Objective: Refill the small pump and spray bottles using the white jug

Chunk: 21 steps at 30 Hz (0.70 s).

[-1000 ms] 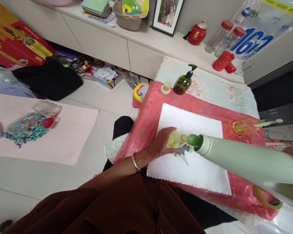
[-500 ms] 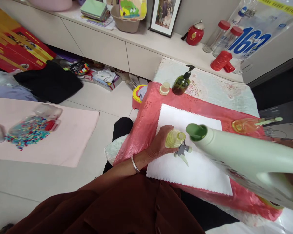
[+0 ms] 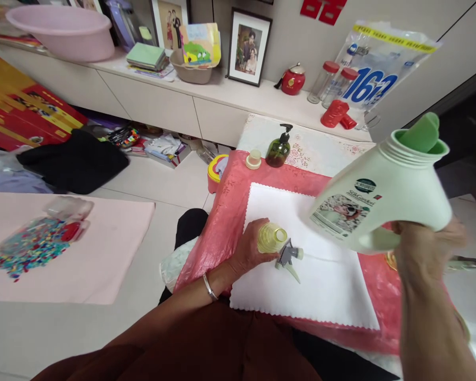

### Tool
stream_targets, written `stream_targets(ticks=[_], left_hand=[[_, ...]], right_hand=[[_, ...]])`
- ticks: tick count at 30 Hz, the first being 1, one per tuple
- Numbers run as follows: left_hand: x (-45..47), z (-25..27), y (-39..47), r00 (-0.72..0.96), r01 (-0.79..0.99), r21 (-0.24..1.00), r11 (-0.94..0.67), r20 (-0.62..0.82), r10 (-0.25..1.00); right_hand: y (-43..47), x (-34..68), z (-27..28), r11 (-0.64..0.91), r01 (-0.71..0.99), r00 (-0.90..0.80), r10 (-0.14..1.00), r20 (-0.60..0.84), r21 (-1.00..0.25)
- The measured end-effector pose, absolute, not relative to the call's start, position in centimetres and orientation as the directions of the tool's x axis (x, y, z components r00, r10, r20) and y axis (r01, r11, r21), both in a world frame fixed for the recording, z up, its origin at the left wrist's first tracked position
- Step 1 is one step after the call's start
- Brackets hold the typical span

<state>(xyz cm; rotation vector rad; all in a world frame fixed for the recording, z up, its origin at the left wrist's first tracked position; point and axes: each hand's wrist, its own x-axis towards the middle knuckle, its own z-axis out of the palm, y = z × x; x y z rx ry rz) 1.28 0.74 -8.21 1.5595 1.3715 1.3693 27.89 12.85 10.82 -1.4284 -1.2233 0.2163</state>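
Head view: labelled pale-green jug (image 3: 386,190); darker spout (image 3: 422,133)

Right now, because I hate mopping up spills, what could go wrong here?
The open green jug, held up by the right hand, might drip on the red cover if tilted. The yellow bottle in the left hand has an open neck, so anything inside could spill if it tips. The grey spray head lying close by might get knocked.

Hands (image 3: 252,244) (image 3: 428,246): two
Green jug (image 3: 347,203): one
Held yellow bottle (image 3: 270,238): one
Gray spray head (image 3: 289,255): one
Dark pump bottle (image 3: 278,153): one
Loose cap (image 3: 253,159): one
White mat (image 3: 321,288): one
Red-lidded jars (image 3: 323,82) (image 3: 338,88): two
Pink basin (image 3: 63,32): one
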Motion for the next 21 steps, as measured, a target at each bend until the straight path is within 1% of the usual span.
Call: stream_targets(ticks=[3, 7, 10, 13, 17, 19, 21], left_hand=[[1.2, -8.0, 0.8, -0.091, 0.294, 0.924, -0.244, 0.281, 0.955], [1.1, -7.5, 0.8, -0.09, 0.287, 0.928, -0.238, 0.274, 0.958], [1.1, -7.3, 0.8, -0.08, 0.277, 0.925, -0.261, 0.292, 0.953], [1.1, -7.3, 0.8, -0.056, 0.284, 0.923, -0.26, 0.286, 0.957], [1.1, -7.4, 0.8, -0.05, 0.329, 0.92, -0.212, 0.241, 0.969], [1.0, -7.4, 0.8, -0.052, 0.341, 0.918, -0.204, 0.235, 0.971], [1.0, -7.2, 0.7, -0.052, 0.346, 0.916, -0.202, 0.234, 0.971]], right_hand=[[14.2, 27.6, 6.9, 0.253, 0.487, 0.457, 0.742, 0.491, -0.836], [15.0, 27.2, 3.0, 0.218, 0.481, 0.469, 0.755, 0.459, -0.849], [15.3, 27.0, 1.6, 0.173, 0.481, 0.471, 0.776, 0.42, -0.859], [15.3, 27.4, 1.5, 0.131, 0.504, 0.444, 0.808, 0.387, -0.853], [13.5, 29.1, 2.2, 0.045, 0.597, 0.336, 0.892, 0.301, -0.801], [11.4, 30.0, 2.4, -0.003, 0.669, 0.295, 0.919, 0.262, -0.743], [8.8, 30.4, 2.1, -0.018, 0.738, 0.244, 0.939, 0.243, -0.675]])
